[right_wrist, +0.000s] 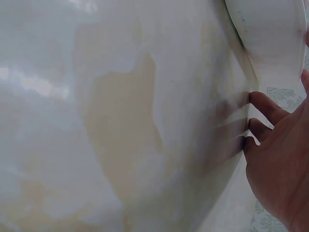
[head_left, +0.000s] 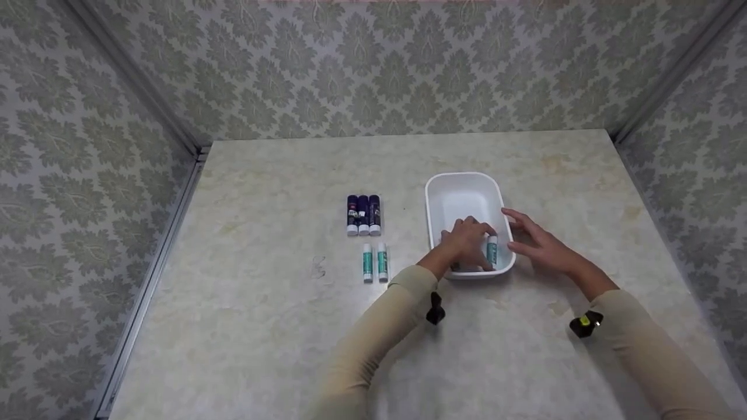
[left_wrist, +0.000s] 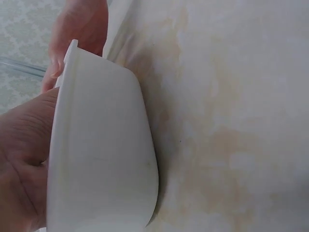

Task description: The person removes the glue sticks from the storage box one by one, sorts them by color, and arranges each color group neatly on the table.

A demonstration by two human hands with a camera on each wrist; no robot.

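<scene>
Head view: left hand (head_left: pixel 467 245) inside white tub (head_left: pixel 461 195) at its near end, fingers curled round a teal glue stick (head_left: pixel 492 251); right hand (head_left: pixel 540 245) spread, flat beside the tub's right wall. Three dark sticks (head_left: pixel 363 214) and two teal sticks (head_left: pixel 374 262) in rows on the table (head_left: pixel 262 326), well left of the tub. Wrist views: only tub exterior, fingers, stained tabletop; stick hidden. Labels too small to read.
</scene>
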